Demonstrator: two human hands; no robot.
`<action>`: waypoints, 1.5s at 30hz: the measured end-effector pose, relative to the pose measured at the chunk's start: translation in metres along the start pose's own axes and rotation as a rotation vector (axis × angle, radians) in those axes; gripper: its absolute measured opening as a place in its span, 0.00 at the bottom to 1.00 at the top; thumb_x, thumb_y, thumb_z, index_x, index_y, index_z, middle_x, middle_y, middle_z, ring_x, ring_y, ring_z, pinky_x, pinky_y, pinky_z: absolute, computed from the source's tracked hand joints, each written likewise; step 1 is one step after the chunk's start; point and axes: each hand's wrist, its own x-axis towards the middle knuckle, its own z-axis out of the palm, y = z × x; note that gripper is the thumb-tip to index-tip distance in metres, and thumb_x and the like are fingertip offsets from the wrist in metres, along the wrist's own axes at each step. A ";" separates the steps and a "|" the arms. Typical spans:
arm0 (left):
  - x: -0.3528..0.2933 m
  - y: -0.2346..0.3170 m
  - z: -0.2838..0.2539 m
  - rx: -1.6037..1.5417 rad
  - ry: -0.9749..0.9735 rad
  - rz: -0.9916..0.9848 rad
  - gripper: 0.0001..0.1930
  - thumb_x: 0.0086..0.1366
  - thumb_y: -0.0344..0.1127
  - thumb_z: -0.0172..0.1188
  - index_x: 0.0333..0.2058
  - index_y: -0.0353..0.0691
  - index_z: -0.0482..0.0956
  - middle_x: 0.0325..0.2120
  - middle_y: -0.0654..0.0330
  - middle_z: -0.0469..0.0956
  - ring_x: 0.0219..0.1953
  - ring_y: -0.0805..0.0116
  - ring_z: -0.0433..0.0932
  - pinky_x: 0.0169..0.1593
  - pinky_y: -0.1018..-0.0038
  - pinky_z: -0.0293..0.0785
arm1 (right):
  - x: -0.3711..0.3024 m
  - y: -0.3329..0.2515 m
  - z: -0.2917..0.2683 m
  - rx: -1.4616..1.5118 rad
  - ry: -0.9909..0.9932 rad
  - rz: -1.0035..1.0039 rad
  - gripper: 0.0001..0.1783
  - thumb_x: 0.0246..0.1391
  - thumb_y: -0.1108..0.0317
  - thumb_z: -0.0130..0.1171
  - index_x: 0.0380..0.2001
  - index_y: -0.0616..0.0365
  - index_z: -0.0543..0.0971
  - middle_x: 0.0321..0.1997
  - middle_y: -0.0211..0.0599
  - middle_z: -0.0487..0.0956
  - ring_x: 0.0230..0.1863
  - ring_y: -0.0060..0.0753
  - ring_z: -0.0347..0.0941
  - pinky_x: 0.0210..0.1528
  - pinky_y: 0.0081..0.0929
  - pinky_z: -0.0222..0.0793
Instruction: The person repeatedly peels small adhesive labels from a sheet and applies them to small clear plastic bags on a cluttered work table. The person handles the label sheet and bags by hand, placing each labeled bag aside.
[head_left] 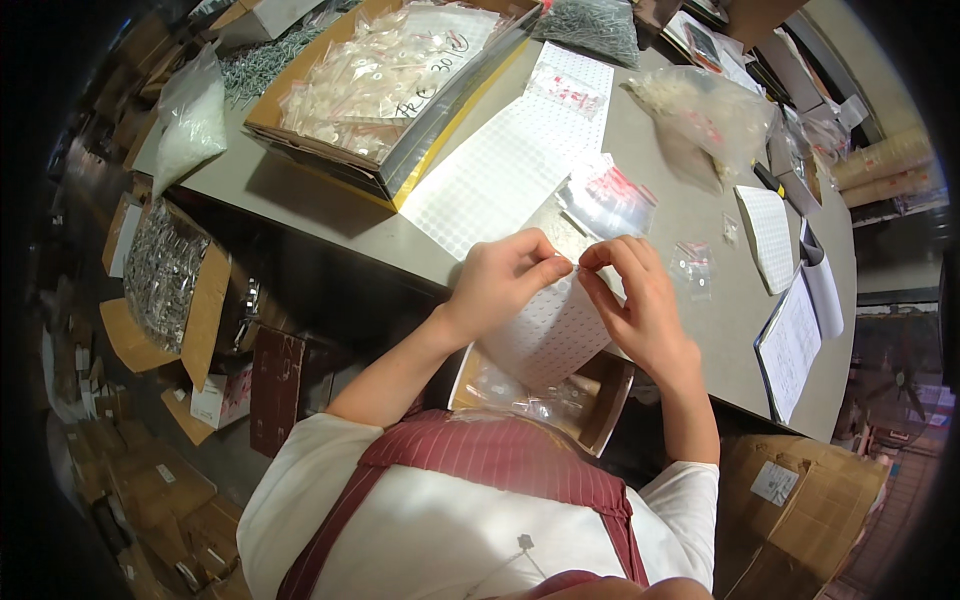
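My left hand (503, 284) and my right hand (637, 295) meet over the table's near edge, fingertips pinched together. What they pinch is too small and too hidden to make out. Under them a white sheet with rows of small dots (548, 340) hangs past the edge. Just beyond my fingers lies a heap of small whitish pieces (566, 236), partly covered by my hands. A stack of clear zip bags with red strips (612, 200) lies behind it. To the right of my right hand are small zip bags with white round pieces (692, 270).
An open carton of filled small bags (385, 75) stands at the back left of the grey table (690, 345). Dotted sheets (490, 185) lie beside it. A large clear bag (705, 110) and a clipboard (790, 340) are to the right. Below the edge sits an open box (603, 405).
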 end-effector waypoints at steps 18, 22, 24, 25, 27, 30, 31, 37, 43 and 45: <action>0.003 0.004 0.005 0.014 0.055 0.040 0.10 0.74 0.35 0.65 0.36 0.33 0.82 0.23 0.68 0.82 0.29 0.86 0.72 0.34 0.81 0.70 | 0.001 0.015 0.007 -0.247 0.172 -0.388 0.16 0.43 0.75 0.66 0.40 0.59 0.82 0.35 0.36 0.78 0.41 0.44 0.77 0.51 0.37 0.75; 0.001 0.004 0.003 0.017 0.036 0.010 0.11 0.74 0.37 0.65 0.39 0.33 0.84 0.26 0.65 0.84 0.30 0.82 0.76 0.36 0.79 0.72 | 0.017 0.060 -0.021 0.070 0.189 0.091 0.08 0.55 0.77 0.66 0.38 0.66 0.81 0.34 0.36 0.81 0.39 0.28 0.78 0.48 0.28 0.74; 0.002 0.007 0.003 0.041 0.011 -0.009 0.13 0.74 0.39 0.65 0.42 0.33 0.85 0.30 0.59 0.87 0.34 0.75 0.84 0.40 0.75 0.77 | 0.024 0.095 -0.029 0.143 0.138 0.320 0.08 0.59 0.73 0.64 0.39 0.67 0.81 0.32 0.36 0.83 0.37 0.25 0.78 0.44 0.26 0.74; 0.002 0.007 0.003 0.033 0.009 0.009 0.13 0.75 0.39 0.64 0.43 0.33 0.85 0.30 0.59 0.87 0.34 0.74 0.84 0.40 0.75 0.78 | 0.025 0.115 -0.033 0.113 0.097 0.375 0.09 0.60 0.71 0.63 0.39 0.67 0.82 0.32 0.37 0.84 0.35 0.26 0.79 0.41 0.27 0.74; 0.003 0.003 0.004 0.014 0.008 0.040 0.13 0.75 0.39 0.64 0.44 0.33 0.86 0.31 0.59 0.87 0.35 0.74 0.85 0.41 0.75 0.78 | 0.027 0.137 -0.034 0.083 0.030 0.433 0.10 0.61 0.68 0.63 0.39 0.66 0.83 0.31 0.39 0.85 0.34 0.29 0.81 0.39 0.29 0.75; 0.003 -0.002 0.004 -0.014 0.020 0.052 0.11 0.74 0.36 0.65 0.45 0.33 0.87 0.31 0.62 0.88 0.36 0.80 0.83 0.41 0.79 0.78 | 0.033 0.142 -0.029 0.050 -0.024 0.420 0.11 0.61 0.67 0.63 0.39 0.66 0.83 0.31 0.44 0.85 0.34 0.36 0.83 0.40 0.32 0.76; 0.003 -0.002 0.004 -0.011 0.016 0.054 0.11 0.74 0.36 0.65 0.44 0.33 0.87 0.31 0.62 0.88 0.36 0.80 0.84 0.41 0.79 0.78 | 0.034 0.134 -0.027 0.010 -0.025 0.406 0.11 0.61 0.67 0.64 0.39 0.66 0.83 0.32 0.47 0.86 0.35 0.39 0.83 0.41 0.34 0.76; 0.002 -0.001 0.003 -0.005 0.008 0.047 0.11 0.74 0.36 0.64 0.44 0.33 0.87 0.32 0.62 0.88 0.37 0.79 0.85 0.42 0.78 0.78 | 0.032 0.120 -0.038 -0.291 -0.056 0.505 0.14 0.59 0.63 0.68 0.37 0.65 0.82 0.36 0.54 0.86 0.39 0.54 0.84 0.43 0.41 0.77; 0.003 -0.002 0.005 0.011 0.016 0.049 0.11 0.74 0.36 0.64 0.44 0.33 0.86 0.32 0.63 0.87 0.36 0.80 0.83 0.42 0.79 0.78 | 0.027 0.127 -0.046 -0.128 -0.014 0.437 0.11 0.59 0.69 0.68 0.41 0.64 0.82 0.36 0.47 0.86 0.38 0.41 0.84 0.43 0.35 0.77; 0.003 -0.002 0.005 0.008 0.009 0.042 0.11 0.74 0.36 0.64 0.45 0.33 0.86 0.32 0.64 0.87 0.36 0.80 0.82 0.42 0.79 0.78 | 0.026 0.128 -0.042 0.052 0.006 0.368 0.10 0.59 0.71 0.67 0.42 0.64 0.82 0.36 0.43 0.86 0.38 0.35 0.84 0.43 0.33 0.77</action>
